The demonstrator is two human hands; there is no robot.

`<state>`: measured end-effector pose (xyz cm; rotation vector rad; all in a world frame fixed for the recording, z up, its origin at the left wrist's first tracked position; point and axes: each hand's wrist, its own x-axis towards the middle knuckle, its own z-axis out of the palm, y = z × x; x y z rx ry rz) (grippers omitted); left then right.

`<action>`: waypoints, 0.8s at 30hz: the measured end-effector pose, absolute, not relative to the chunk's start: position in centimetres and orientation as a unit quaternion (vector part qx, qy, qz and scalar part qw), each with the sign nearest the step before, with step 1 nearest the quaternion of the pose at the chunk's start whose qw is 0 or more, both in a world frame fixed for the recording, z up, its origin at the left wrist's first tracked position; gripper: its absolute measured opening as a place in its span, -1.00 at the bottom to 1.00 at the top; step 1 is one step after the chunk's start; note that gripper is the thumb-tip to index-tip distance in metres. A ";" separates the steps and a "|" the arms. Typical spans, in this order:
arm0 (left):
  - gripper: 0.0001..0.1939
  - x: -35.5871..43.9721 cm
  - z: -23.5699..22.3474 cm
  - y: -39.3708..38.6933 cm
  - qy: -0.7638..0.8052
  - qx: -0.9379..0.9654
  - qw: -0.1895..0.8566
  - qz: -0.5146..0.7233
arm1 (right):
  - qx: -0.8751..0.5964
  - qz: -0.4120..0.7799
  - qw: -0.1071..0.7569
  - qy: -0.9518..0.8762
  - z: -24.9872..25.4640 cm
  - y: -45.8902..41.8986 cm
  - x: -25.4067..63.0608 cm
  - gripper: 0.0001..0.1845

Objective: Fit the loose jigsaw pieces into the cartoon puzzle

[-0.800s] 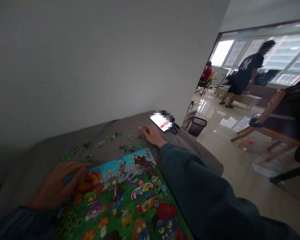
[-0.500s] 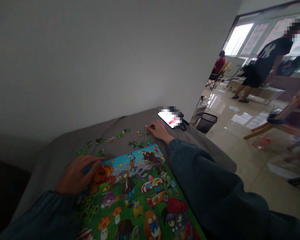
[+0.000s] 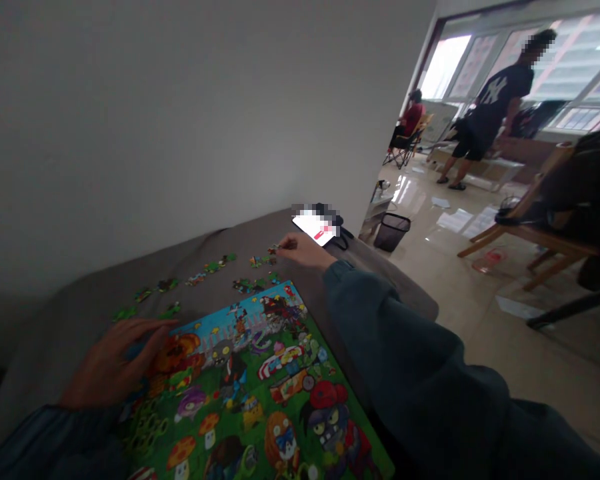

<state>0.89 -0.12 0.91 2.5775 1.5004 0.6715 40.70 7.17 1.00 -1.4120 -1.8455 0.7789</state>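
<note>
A colourful cartoon jigsaw puzzle (image 3: 260, 387) lies on a grey cloth-covered table (image 3: 70, 313). My left hand (image 3: 113, 363) rests flat on the puzzle's upper left corner, fingers stretched out. My right hand (image 3: 303, 250) reaches to the far side of the table and pinches a small puzzle piece (image 3: 274, 249), lifted just off the cloth. Several loose pieces (image 3: 200, 279) lie scattered in a row beyond the puzzle's top edge.
A lit phone (image 3: 316, 228) lies at the table's far right corner. On the shiny floor to the right stand a black wastebasket (image 3: 391, 231) and a wooden chair (image 3: 545, 220). One person stands (image 3: 490, 107) and another sits (image 3: 410, 127) near the windows.
My right hand has closed on a loose piece at the far edge and raised it slightly. My left hand stays on the puzzle's corner. The view has swung a little.
</note>
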 end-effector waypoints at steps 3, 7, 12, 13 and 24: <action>-0.64 1.0 1.1 -0.4 0.484 0.843 0.057 0.227 | -0.424 0.452 0.315 -0.719 2.8 4.5 41.9 -0.70; -0.72 1.4 1.4 -0.9 0.495 0.832 0.070 0.240 | -0.358 0.522 0.223 -0.742 3.9 2.5 42.7 -0.64; -0.60 1.6 1.3 -0.9 0.494 0.839 0.060 0.219 | -0.395 0.548 0.182 -0.715 3.2 2.9 42.7 -0.81; -0.56 1.5 1.2 -0.8 0.496 0.839 0.059 0.215 | -0.403 0.550 0.177 -0.710 3.0 3.0 42.6 -0.80; -0.51 0.6 0.2 -0.4 0.510 0.838 0.049 0.184 | -0.420 0.541 0.161 -0.711 3.3 2.7 42.9 -0.78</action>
